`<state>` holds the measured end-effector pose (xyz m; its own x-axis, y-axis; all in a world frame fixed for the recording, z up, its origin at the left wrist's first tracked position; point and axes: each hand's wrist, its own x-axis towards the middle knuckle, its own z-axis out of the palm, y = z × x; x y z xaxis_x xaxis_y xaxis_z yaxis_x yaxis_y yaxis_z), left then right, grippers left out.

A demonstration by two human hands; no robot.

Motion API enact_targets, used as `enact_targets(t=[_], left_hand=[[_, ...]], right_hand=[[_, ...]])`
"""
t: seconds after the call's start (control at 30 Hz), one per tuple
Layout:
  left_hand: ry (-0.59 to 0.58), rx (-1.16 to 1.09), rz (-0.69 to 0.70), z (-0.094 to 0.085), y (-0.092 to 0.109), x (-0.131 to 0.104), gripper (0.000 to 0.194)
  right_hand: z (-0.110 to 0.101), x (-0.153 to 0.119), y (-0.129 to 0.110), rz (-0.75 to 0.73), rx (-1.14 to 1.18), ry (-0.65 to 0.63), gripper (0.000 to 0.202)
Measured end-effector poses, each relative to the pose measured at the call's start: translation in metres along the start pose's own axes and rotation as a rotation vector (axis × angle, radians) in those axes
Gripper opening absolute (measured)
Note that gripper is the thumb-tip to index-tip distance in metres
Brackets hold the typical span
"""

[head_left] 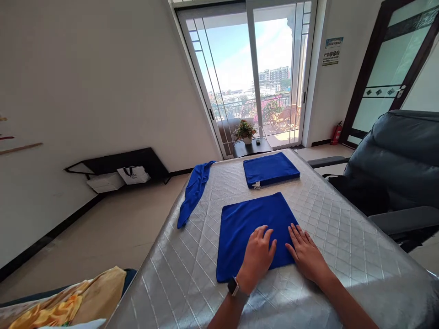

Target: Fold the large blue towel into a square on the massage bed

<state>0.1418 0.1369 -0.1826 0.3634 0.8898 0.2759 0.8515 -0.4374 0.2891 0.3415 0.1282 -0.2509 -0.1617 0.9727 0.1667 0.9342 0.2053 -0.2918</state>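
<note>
A blue cloth [240, 228] lies spread in a near-square on the quilted silver table cover [185, 269]. My left hand [258, 256], with a watch on its wrist, hovers over or rests on the cloth's lower middle, fingers apart and slightly bent; whether it touches is hard to tell. My right hand [305, 251] lies flat at the cloth's right edge, fingers stretched out. Beyond the cloth sits a neat stack of folded blue cloths [270, 169] with a white tag at its near corner. Another blue cloth [196, 192] is crumpled along the table's left edge.
On the right stands a dark padded armchair [408, 155] close to the table. A small table with a potted plant [245, 131] is by the sliding glass door. At lower left are bundled fabrics [99, 292]; white paper bags [133, 175] sit on a black rack by the wall.
</note>
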Motion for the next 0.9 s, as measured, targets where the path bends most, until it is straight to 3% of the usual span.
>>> enact_targets(t=[0.1, 0.2, 0.3, 0.43, 0.6, 0.73, 0.9], left_hand=[[-0.057, 0.067, 0.144, 0.037, 0.011, 0.022, 0.051], [-0.085, 0.098, 0.126, 0.051, -0.001, 0.017, 0.058], [-0.104, 0.136, 0.017, 0.042, -0.025, -0.008, 0.063], [-0.103, 0.244, -0.215, 0.023, -0.064, -0.061, 0.069], [-0.007, 0.303, -0.389, 0.024, -0.095, -0.117, 0.077], [0.005, 0.274, -0.400, 0.030, -0.100, -0.128, 0.078], [-0.035, 0.264, -0.445, 0.013, -0.103, -0.110, 0.073]], right_hand=[[0.010, -0.004, 0.006, 0.002, -0.035, -0.039, 0.072], [0.011, -0.007, 0.008, -0.008, -0.047, -0.040, 0.073], [0.007, -0.007, 0.006, 0.003, -0.036, -0.033, 0.071], [0.005, -0.006, 0.004, 0.027, -0.031, -0.050, 0.072], [0.006, -0.008, 0.003, 0.043, -0.023, -0.068, 0.071], [-0.004, 0.003, 0.005, 0.037, -0.077, -0.166, 0.070], [-0.027, 0.058, 0.003, -0.021, -0.088, -0.211, 0.070]])
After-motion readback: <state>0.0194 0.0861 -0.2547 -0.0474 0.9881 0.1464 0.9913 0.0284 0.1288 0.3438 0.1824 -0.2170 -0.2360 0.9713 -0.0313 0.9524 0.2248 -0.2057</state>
